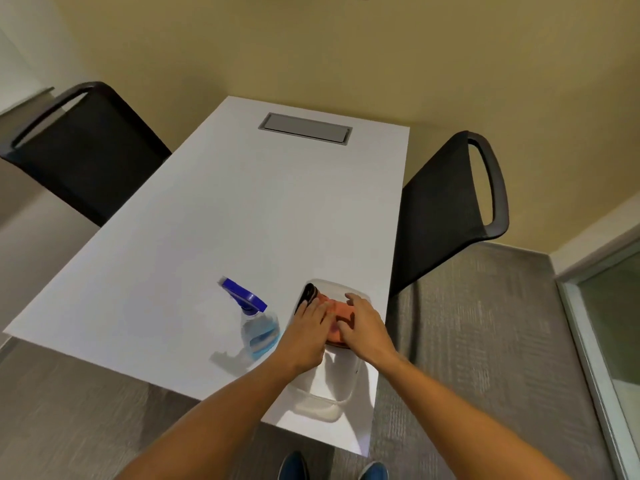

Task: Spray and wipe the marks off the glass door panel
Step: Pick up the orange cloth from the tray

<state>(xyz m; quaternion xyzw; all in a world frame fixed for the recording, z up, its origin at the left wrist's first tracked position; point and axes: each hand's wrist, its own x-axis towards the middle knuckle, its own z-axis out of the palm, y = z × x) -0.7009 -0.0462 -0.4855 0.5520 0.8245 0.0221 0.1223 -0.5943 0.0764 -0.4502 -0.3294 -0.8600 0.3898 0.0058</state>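
A clear spray bottle (258,329) with a blue trigger head and pale blue liquid stands on the white table (221,216), near its front edge. To its right sits a clear plastic bin (332,386) holding an orange cloth (337,308) and a black item (307,294). Both hands are inside the bin. My left hand (306,336) lies on the cloth with its fingers fairly straight. My right hand (363,325) is over the cloth's right side, fingers bent and thumb tucked against it. A glass door panel (614,327) with a pale frame shows at the right edge.
Two black chairs flank the table, one at the back left (83,150) and one at the right (446,209). A grey cable hatch (306,128) is set into the table's far end. Grey carpet (467,341) lies between table and door; my blue shoes (294,467) show below.
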